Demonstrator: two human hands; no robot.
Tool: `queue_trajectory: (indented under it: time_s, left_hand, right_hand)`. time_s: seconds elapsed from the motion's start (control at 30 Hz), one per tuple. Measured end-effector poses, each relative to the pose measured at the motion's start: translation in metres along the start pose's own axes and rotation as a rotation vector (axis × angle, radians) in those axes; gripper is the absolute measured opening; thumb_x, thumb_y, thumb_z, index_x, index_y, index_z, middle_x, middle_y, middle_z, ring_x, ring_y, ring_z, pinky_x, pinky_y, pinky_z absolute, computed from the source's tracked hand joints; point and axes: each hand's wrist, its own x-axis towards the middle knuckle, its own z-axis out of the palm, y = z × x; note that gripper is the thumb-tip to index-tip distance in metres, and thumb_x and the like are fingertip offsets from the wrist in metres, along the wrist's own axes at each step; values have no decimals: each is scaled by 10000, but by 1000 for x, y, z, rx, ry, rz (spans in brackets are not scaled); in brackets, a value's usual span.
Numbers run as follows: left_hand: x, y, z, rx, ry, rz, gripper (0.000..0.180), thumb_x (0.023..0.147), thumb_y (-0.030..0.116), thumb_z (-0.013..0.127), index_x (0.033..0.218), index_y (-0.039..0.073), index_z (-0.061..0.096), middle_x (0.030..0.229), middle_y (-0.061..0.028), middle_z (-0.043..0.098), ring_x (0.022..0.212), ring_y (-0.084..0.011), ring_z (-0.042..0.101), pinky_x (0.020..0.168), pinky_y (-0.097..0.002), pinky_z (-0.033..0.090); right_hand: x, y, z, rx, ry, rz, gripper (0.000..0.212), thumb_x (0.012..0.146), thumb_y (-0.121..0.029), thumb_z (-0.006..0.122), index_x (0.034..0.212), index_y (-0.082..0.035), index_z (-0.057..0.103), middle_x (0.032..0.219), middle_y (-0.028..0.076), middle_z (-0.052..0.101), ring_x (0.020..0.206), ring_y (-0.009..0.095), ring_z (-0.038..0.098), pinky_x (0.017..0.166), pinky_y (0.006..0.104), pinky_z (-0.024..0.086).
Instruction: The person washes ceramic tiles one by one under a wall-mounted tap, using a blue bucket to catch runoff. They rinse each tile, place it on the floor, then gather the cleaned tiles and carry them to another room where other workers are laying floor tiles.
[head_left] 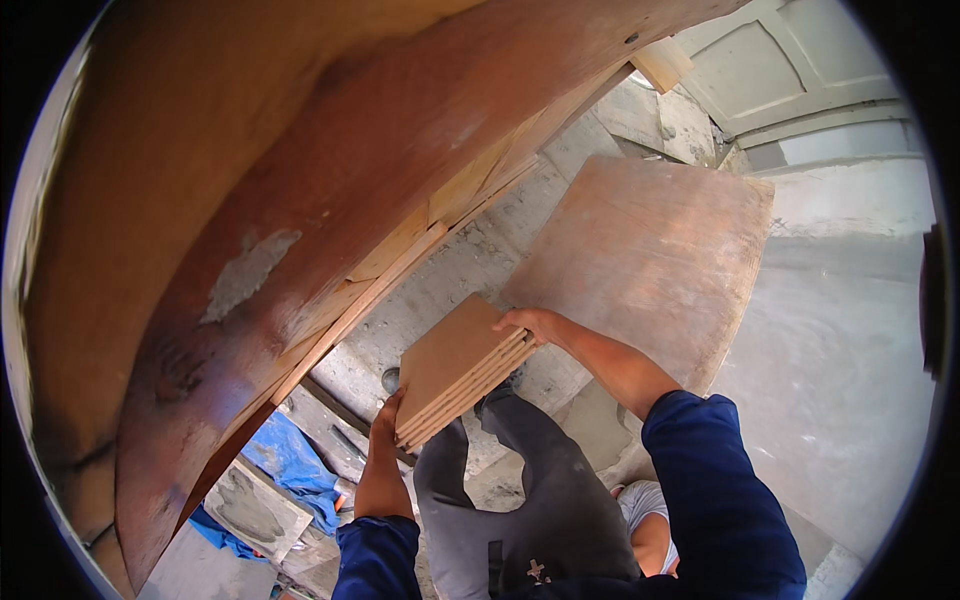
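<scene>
Between my hands I carry a stack of several flat, square-edged brown tiles (455,345), tilted, with their layered edges facing me. My left hand (388,412) is wrapped round the stack's left end. At the far right corner my right hand (527,322) grips it, thumb side over the top tile. The undersides of the tiles and some of my fingers are hidden. The stack hangs in front of my legs, above a rough concrete floor (470,255).
A large reddish-brown board (650,250) lies on the floor ahead to the right. Curved wooden boarding (330,180) rises close on my left. Blue sheeting (290,460) lies lower left. Another person's arm (652,540) shows just behind my right leg. A pale panelled door (760,70) stands far right.
</scene>
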Motion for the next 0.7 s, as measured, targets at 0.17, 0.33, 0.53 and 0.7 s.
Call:
queue_trajectory:
  time_s: [0.17, 0.33, 0.53, 0.7]
  left_hand:
    - [11, 12, -8, 147, 21, 46, 499, 917, 452, 476, 1194, 45, 554, 973, -125, 644, 784, -202, 615, 669, -314, 507]
    - [5, 24, -23, 320, -23, 184, 471, 922, 451, 443, 1152, 59, 565, 857, -131, 640, 681, -228, 620, 598, -333, 513]
    - [32, 53, -71, -218, -176, -99, 382, 903, 369, 489, 1116, 64, 573, 943, -135, 628, 803, -257, 623, 650, -367, 542]
    - [31, 88, -78, -536, -211, -350, 553, 889, 383, 476, 1196, -77, 475, 1122, -298, 506, 885, -364, 590, 735, -429, 558]
  right_hand:
    - [2, -14, -2, 39, 38, -50, 585, 819, -246, 648, 1298, -10, 410, 1336, 180, 402, 1188, 319, 438, 916, 468, 442]
    - [-10, -34, 8, 239, -89, -30, 605, 863, -212, 552, 1340, 47, 284, 1353, 278, 345, 1154, 422, 470, 888, 540, 494]
    - [-2, -61, 26, 327, -200, -125, 633, 884, -358, 479, 1353, 21, 285, 1364, 271, 339, 1126, 433, 495, 883, 522, 499]
    - [-2, -89, 37, 124, -132, -237, 796, 879, -605, 339, 1428, -47, 200, 1423, 243, 286, 1128, 414, 512, 857, 490, 512]
